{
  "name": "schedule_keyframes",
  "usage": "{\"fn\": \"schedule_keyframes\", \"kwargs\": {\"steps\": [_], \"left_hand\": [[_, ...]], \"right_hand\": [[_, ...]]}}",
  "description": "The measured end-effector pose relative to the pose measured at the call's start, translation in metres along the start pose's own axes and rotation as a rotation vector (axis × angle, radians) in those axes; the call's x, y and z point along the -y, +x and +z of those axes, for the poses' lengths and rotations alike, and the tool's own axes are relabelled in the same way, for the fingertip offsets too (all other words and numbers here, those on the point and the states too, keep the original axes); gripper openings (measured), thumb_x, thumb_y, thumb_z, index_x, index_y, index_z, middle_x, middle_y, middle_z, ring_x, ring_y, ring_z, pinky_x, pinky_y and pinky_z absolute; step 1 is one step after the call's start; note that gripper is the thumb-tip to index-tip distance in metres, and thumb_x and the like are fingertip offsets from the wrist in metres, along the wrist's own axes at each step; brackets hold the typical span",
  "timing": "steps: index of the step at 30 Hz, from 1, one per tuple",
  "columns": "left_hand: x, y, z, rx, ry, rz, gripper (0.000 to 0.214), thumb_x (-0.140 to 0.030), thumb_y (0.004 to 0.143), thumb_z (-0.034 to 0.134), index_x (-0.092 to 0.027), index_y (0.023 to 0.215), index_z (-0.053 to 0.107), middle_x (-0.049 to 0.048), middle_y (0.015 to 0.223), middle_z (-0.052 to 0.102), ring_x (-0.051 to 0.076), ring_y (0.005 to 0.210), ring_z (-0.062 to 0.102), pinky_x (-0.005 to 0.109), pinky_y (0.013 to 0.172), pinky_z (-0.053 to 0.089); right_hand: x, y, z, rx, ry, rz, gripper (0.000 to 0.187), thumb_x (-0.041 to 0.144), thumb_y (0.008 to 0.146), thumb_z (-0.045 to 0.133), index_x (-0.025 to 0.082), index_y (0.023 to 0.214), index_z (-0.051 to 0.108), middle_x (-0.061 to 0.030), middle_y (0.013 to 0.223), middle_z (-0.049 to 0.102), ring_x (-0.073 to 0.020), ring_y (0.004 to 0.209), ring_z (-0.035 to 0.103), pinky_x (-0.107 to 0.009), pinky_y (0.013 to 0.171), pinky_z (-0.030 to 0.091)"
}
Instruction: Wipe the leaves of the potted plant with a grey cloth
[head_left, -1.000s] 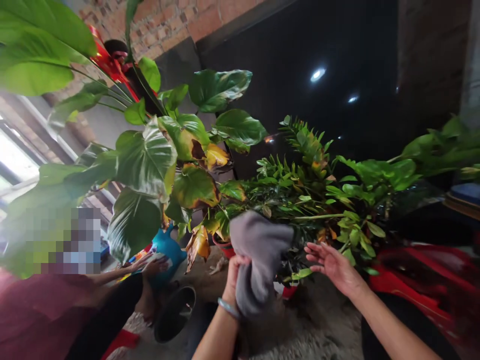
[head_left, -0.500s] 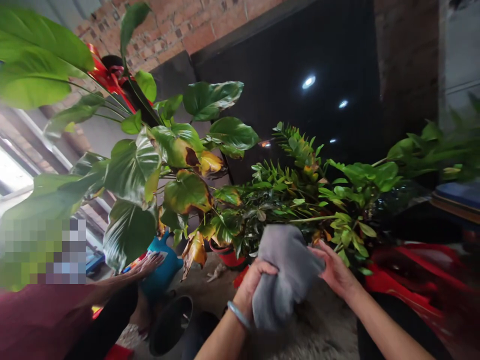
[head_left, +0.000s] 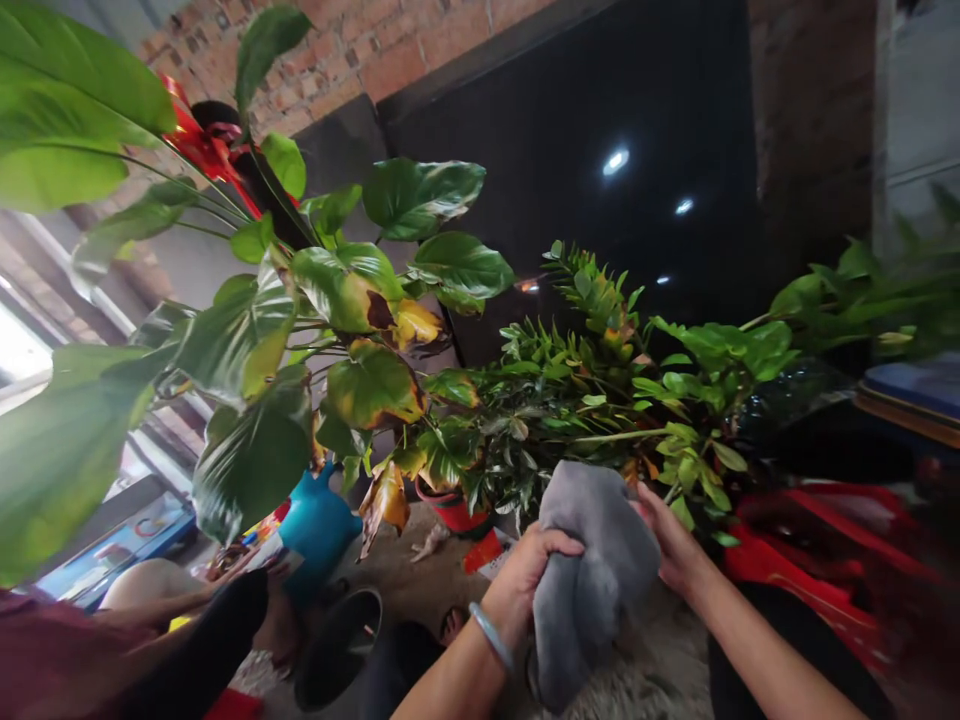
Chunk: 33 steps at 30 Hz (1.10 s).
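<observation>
My left hand (head_left: 529,570) grips a grey cloth (head_left: 592,570) that hangs in front of me. My right hand (head_left: 671,540) presses against the cloth's right side, fingers partly hidden behind it. Just beyond the cloth stands a small-leaved green plant (head_left: 592,400) in a red pot (head_left: 454,510). A light blue bangle (head_left: 491,635) sits on my left wrist.
A large-leaved plant (head_left: 330,300) with yellowing leaves fills the left. A blue watering can (head_left: 319,520) and a dark bowl (head_left: 337,640) sit low left, beside another person's arm (head_left: 150,610). A red object (head_left: 817,570) lies right. Brick wall (head_left: 360,50) behind.
The cloth and both my hands have moved right and lower. My right hand, open and apart a second ago, now rests against the cloth. The other person's hand has left the watering can.
</observation>
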<state>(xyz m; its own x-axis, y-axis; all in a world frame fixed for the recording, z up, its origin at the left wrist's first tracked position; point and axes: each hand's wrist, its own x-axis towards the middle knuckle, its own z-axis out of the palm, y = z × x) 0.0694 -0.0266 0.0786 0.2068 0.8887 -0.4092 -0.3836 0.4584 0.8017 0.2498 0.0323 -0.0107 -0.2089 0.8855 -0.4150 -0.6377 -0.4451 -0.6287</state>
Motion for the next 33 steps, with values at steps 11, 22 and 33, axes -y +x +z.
{"fn": "schedule_keyframes", "kwargs": {"steps": [11, 22, 33], "left_hand": [[-0.036, 0.038, 0.035, -0.152, -0.007, 0.274, 0.032, -0.016, 0.042, 0.075, -0.017, 0.072, 0.068, 0.0027, 0.062, 0.07, 0.019, 0.057, 0.061, 0.034, 0.064, 0.05], [-0.078, 0.024, 0.043, -0.048, -0.049, 0.363, 0.029, -0.017, 0.045, 0.074, -0.017, 0.073, 0.068, 0.0018, 0.069, 0.07, 0.019, 0.064, 0.063, 0.034, 0.071, 0.051], [-0.01, 0.002, 0.022, -0.014, 0.165, 0.011, 0.026, -0.006, 0.043, 0.061, -0.013, 0.067, 0.07, 0.0055, 0.06, 0.068, 0.027, 0.066, 0.066, 0.037, 0.066, 0.051]], "right_hand": [[0.007, -0.007, 0.006, -0.015, 0.07, -0.055, 0.043, 0.053, 0.085, 0.051, 0.02, 0.104, 0.07, -0.011, 0.087, 0.077, -0.0288, 0.085, 0.071, -0.041, 0.07, 0.056], [0.011, -0.011, 0.006, -0.036, 0.036, -0.048, 0.041, 0.05, 0.087, 0.048, 0.019, 0.103, 0.069, -0.0131, 0.092, 0.077, -0.0286, 0.091, 0.07, -0.041, 0.073, 0.056], [0.004, -0.011, 0.007, -0.041, 0.087, -0.046, 0.039, 0.049, 0.079, 0.057, 0.022, 0.101, 0.072, -0.0112, 0.086, 0.078, -0.0344, 0.099, 0.07, -0.047, 0.084, 0.055]]}}
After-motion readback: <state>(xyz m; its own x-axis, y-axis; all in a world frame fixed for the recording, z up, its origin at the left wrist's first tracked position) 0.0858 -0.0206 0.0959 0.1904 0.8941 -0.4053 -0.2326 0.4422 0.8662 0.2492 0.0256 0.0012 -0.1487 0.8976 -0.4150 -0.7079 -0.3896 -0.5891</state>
